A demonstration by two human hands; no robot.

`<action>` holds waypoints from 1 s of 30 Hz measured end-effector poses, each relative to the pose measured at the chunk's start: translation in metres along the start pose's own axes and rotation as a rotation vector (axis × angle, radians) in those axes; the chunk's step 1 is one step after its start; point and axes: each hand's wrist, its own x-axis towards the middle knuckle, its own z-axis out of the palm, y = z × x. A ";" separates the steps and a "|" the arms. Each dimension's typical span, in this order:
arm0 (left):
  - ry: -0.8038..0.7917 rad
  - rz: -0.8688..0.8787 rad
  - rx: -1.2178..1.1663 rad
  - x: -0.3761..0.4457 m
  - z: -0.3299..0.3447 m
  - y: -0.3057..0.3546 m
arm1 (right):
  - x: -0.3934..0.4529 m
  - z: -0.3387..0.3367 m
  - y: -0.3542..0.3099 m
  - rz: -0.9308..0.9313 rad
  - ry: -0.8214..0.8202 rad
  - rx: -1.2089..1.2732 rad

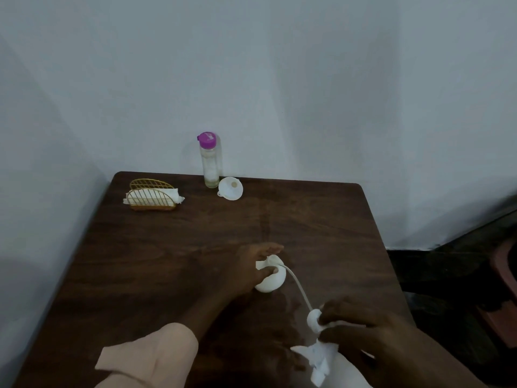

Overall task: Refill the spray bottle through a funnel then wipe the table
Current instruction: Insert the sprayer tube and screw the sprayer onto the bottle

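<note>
My left hand (243,271) grips a small round white spray bottle (272,280) that rests on the dark wooden table (195,247), near its middle front. My right hand (361,329) holds the white spray head (314,319) lifted off to the right. Its thin dip tube (298,285) slants back to the bottle's mouth. The same hand also holds a crumpled white tissue (319,359). A white funnel (230,189) lies on its side at the back of the table. Beside it stands a clear bottle with a purple cap (209,161), holding a little liquid.
A gold wire napkin holder (152,196) with white napkins sits at the back left. Pale walls close in the table's back and left sides. To the right, past the table edge, is dark floor with a reddish object (503,289).
</note>
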 end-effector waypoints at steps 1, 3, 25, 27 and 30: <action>0.002 0.004 0.020 -0.001 0.000 -0.001 | 0.006 0.003 0.004 0.009 0.019 0.008; 0.019 0.000 0.012 0.000 0.002 -0.005 | 0.024 0.002 0.005 0.070 0.023 0.115; 0.225 -0.183 -0.245 -0.010 0.027 -0.013 | 0.123 0.067 0.064 0.542 0.265 0.336; 0.295 -0.198 -0.252 -0.012 0.034 -0.015 | 0.124 0.072 0.065 0.551 0.260 0.332; 0.387 -0.208 -0.268 -0.020 0.046 -0.009 | 0.126 0.079 0.065 0.569 0.249 0.333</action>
